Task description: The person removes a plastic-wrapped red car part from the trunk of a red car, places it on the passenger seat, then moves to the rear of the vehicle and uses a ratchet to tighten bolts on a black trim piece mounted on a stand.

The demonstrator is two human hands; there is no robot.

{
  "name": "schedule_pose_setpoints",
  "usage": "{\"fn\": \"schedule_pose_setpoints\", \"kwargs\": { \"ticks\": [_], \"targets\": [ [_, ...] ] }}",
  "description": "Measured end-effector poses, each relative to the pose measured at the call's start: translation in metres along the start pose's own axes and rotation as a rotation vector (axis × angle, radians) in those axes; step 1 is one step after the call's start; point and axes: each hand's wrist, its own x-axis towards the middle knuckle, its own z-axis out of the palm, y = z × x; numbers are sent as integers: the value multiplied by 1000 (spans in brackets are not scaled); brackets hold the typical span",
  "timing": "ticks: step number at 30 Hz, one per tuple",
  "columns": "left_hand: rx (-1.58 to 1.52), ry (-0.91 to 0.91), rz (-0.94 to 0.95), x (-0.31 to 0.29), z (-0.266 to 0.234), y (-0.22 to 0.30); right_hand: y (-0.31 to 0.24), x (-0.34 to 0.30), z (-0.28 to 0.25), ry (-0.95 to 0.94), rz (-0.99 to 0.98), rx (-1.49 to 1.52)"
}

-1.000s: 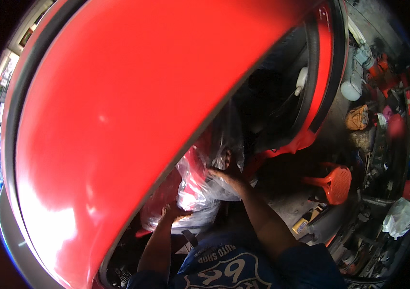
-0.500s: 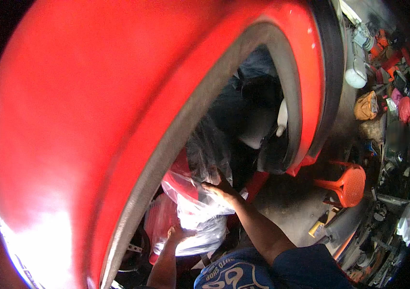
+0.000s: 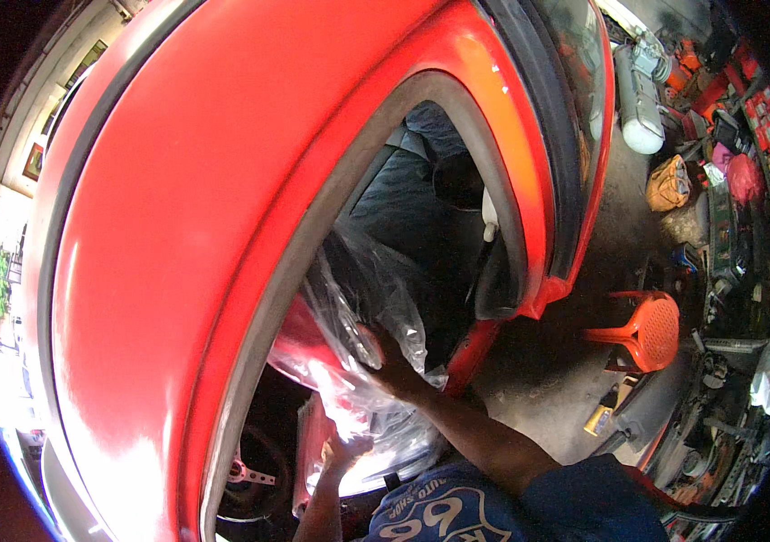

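Left hand (image 3: 343,448) right on the clear plastic (image 3: 394,423), right hand (image 3: 387,366) touching it farther off, can't tell if either grips, red car (image 3: 177,226) left, orange stool (image 3: 658,332) right

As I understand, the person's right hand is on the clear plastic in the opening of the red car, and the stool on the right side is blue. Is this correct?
Not quite: the stool is orange, not blue, as the head view shows. The right hand is on the clear plastic in the opening of the red car.
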Motion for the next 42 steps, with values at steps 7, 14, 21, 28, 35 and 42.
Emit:
{"fn": "schedule_pose_setpoints", "kwargs": {
  "ticks": [7, 14, 21, 28, 35, 42],
  "targets": [
    [80, 10, -88, -20, -15, 12, -77, -24, 10, 125, -141, -228],
    [292, 156, 83, -14, 3, 56, -118, -26, -7, 150, -137, -267],
    [386, 168, 29, 22, 19, 76, -109, -11, -27, 25, -169, -196],
    [463, 382, 420, 122, 35, 54, -107, 3, -67, -39, -207, -392],
    [-232, 190, 268, 174, 26, 104, -82, -2, -83, -302, -112, -738],
    [128, 354, 10, 209, 4, 121, -16, -20, -92, -411, 81, -298]
  ]
}}
